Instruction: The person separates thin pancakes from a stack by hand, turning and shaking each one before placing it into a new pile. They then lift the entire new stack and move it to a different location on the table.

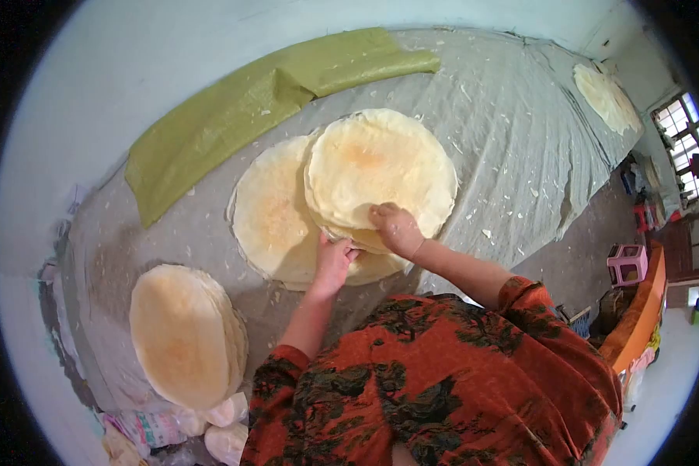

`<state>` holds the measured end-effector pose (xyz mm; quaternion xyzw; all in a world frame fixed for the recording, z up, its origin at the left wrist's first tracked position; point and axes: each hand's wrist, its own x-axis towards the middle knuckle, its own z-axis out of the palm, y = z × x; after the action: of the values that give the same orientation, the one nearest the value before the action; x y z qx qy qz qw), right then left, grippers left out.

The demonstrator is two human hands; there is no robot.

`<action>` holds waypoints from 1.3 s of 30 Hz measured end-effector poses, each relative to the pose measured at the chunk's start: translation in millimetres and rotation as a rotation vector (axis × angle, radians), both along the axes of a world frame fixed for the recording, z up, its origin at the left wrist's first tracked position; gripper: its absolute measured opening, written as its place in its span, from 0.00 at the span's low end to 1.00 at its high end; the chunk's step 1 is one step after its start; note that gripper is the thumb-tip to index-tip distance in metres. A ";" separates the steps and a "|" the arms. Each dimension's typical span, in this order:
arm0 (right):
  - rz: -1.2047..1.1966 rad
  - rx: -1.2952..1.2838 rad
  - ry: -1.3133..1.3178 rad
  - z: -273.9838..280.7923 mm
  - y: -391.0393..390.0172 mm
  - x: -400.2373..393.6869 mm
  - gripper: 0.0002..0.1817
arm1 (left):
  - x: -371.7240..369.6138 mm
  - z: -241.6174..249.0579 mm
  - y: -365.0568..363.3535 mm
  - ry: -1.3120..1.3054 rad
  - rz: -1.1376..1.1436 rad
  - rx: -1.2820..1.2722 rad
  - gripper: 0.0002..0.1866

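Large round thin flatbreads lie on a grey cloth (512,101). One upper stack of flatbreads (380,163) overlaps a wider flatbread pile (268,213) beneath it and to its left. My left hand (335,262) is at the front lower edge of the upper stack, its fingers closed at the sheets' rim. My right hand (398,229) rests on the front part of the upper stack, fingers curled in at the top sheet; what they pinch is too small to tell apart from the sheet.
Another flatbread stack (186,338) stands at the lower left, with plastic bags (225,439) below it. A green woven sheet (233,109) lies along the wall. Flatbread pieces (606,97) lie at the far right. A pink stool (627,265) stands on the floor.
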<state>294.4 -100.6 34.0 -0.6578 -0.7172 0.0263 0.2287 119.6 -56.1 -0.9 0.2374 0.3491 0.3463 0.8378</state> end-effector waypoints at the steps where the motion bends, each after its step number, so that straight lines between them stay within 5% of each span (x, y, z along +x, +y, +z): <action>1: 0.010 -0.039 -0.006 -5.3 -4.0 -6.7 0.16 | 1.5 1.0 2.0 0.032 -0.009 -0.027 0.19; 2: -0.033 -0.086 0.012 -9.9 -9.5 -12.1 0.24 | 3.4 2.0 3.9 0.029 -0.009 -0.024 0.19; 6: -0.067 -0.071 0.038 -0.1 -18.2 -25.9 0.30 | 7.0 1.7 -0.9 0.139 0.055 -0.042 0.15; 10: -0.160 -0.048 0.075 -12.6 -4.0 -17.3 0.24 | 11.1 1.6 3.1 0.339 0.027 -0.039 0.15; 12: -0.162 -0.517 0.118 -31.0 29.1 24.4 0.17 | 14.8 -7.3 2.0 0.316 0.046 -0.042 0.15; 13: -0.005 -0.410 0.137 17.7 50.5 47.9 0.11 | 16.5 -10.0 1.9 0.296 0.061 -0.050 0.15; 14: -0.070 -0.014 0.152 -79.4 113.0 122.0 0.11 | 16.4 -7.9 1.5 0.295 0.061 -0.053 0.15; 15: -0.024 -0.085 0.126 53.6 106.9 122.6 0.10 | 16.7 -4.7 2.5 0.305 0.054 -0.061 0.15; 16: -0.246 -0.174 0.250 128.3 114.3 114.3 0.10 | 17.6 0.8 3.5 0.312 0.047 -0.065 0.16; 18: -0.159 -0.028 -0.008 207.6 123.8 120.4 0.11 | 20.9 15.8 2.8 0.331 0.088 -0.099 0.15; 23: -0.112 0.072 0.082 235.2 116.9 124.8 0.13 | 22.4 24.2 -2.0 0.352 0.169 -0.071 0.16; 29: -0.243 -0.106 0.424 142.6 117.2 235.5 0.12 | -0.7 7.3 -3.4 0.452 0.356 0.072 0.16; 31: 0.221 0.037 -0.928 130.4 141.8 317.5 0.13 | -13.2 -22.5 3.1 0.540 0.305 0.164 0.16; 33: -0.350 -0.206 0.105 182.9 142.6 324.0 0.14 | -18.3 -32.2 7.8 0.633 0.248 0.261 0.16; 35: -0.252 -0.184 0.121 252.8 139.6 323.8 0.16 | -18.9 -32.1 7.6 0.709 0.190 0.267 0.14; 39: 0.023 -0.247 -0.440 355.8 144.6 273.8 0.17 | -15.9 10.0 -7.4 0.435 0.262 0.033 0.16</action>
<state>568.3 43.9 389.8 -0.6623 -0.7486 -0.0277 -0.0154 103.8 -63.5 9.1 0.2727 0.5434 0.3982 0.6869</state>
